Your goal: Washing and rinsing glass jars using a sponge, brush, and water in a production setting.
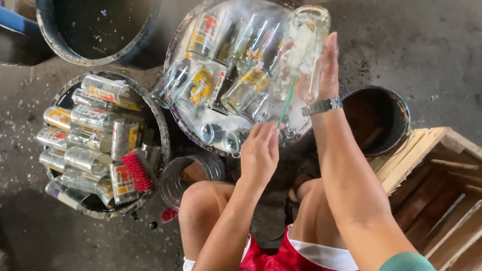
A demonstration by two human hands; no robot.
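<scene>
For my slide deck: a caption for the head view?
Right hand holds a soapy bottle; left hand works a brush inside.

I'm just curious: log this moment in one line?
right hand: holds glass bottle | left hand: pushes green brush rod inside | soapy tub below

A grimy concrete floor (432,40), speckled with debris, lies in even daylight. A slatted wooden crate (437,185) stands at right beside a rusty bucket (381,115); a dark tub (95,25) sits upper left.
</scene>
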